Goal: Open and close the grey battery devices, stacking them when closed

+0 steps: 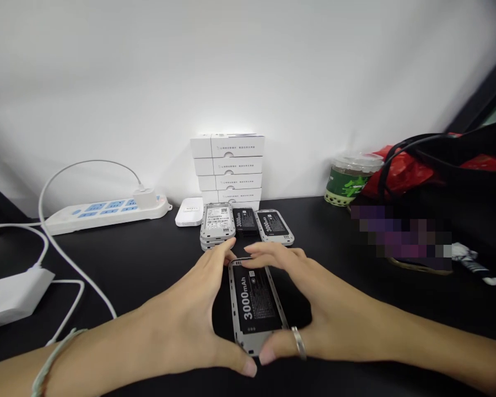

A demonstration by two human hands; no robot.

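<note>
A grey device housing (264, 337) lies on the black table in front of me, with a black battery (254, 300) marked 3000mAh in its recess. My left hand (190, 311) curves round its left side, fingers at the far end and thumb at the near end. From the right, my right hand (318, 298) spans it the same way, a ring on its thumb. Behind are a stack of open housings (218, 221) with a white label showing, some loose black batteries (244, 219), and another housing with a battery (275, 225).
White boxes (235, 165) are stacked against the wall, beside a pile of white covers (190, 212). A power strip (107, 214), cables and a white adapter (16, 295) occupy the left. At right stand a drink cup (349, 179), a red bag (409, 171) and a black bag (471, 209).
</note>
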